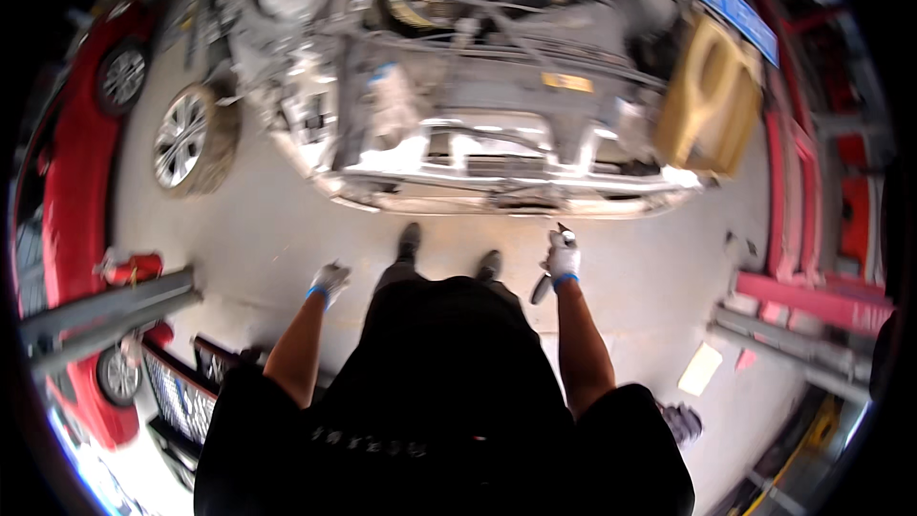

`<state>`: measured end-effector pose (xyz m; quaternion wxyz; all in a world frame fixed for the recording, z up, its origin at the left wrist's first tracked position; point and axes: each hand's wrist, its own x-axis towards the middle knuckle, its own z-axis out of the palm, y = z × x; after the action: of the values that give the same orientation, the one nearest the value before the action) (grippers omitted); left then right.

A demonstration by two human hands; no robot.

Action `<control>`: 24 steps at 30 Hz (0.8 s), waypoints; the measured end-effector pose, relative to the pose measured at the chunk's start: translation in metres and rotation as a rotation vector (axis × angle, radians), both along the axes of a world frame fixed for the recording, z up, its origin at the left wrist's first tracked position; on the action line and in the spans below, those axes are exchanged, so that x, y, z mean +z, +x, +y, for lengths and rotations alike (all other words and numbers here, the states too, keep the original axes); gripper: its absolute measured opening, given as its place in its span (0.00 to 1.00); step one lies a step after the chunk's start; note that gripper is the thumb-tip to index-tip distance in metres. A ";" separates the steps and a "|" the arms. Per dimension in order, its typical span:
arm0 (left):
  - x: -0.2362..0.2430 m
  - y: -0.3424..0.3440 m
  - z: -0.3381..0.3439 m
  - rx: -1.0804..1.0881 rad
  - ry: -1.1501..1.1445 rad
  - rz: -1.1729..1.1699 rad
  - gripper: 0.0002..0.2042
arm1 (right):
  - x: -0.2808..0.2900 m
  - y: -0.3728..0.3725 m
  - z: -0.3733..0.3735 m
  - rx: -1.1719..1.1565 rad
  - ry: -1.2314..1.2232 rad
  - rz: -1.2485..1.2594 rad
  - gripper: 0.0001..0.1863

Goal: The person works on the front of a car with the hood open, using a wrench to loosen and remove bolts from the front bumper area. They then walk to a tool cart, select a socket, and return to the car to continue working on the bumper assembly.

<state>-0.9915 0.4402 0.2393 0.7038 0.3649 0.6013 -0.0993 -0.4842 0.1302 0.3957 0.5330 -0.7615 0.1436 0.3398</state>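
Note:
My right hand (564,259), in a white glove with a blue cuff, is closed around a pair of pliers (541,289). Their dark jaws poke out beyond the fingers and a dark handle hangs below the palm. My left hand (330,281), gloved the same way, hangs in the air to the left of my legs. Its fingers are slightly blurred, loosely bent and apart, with nothing visible in them. Ahead of both hands stands the stripped front end of a car (458,193), its bumper off and its engine bay exposed. Neither hand touches it.
A yellow-brown panel (709,100) leans at the car's right front corner. A loose wheel (194,141) is on the floor at the left, near a red car (72,172). Grey lift arms (110,311) reach in from the left; a red lift arm (812,298) from the right.

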 end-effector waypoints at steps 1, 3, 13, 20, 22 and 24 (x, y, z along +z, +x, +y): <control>0.025 0.035 -0.021 -0.082 0.212 0.031 0.06 | -0.010 0.018 -0.021 -0.044 -0.015 -0.039 0.11; 0.053 0.045 -0.040 -0.072 0.134 0.094 0.07 | -0.029 0.046 -0.040 -0.052 -0.015 -0.020 0.10; 0.106 0.103 -0.081 -0.207 0.310 0.076 0.10 | -0.042 0.076 -0.019 0.072 0.093 0.077 0.19; 0.127 0.122 -0.102 -0.178 0.354 0.026 0.11 | -0.048 0.088 -0.023 0.021 0.135 0.258 0.21; 0.132 0.130 -0.105 -0.202 0.329 0.072 0.12 | -0.045 0.094 -0.021 -0.045 0.176 0.339 0.22; 0.132 0.134 -0.103 -0.226 0.334 0.085 0.13 | -0.042 0.098 -0.015 -0.101 0.188 0.375 0.24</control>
<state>-0.8572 0.3372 0.3708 0.5919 0.5373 0.5937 -0.0919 -0.3864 0.1151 0.3541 0.5820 -0.6236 0.2459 0.4604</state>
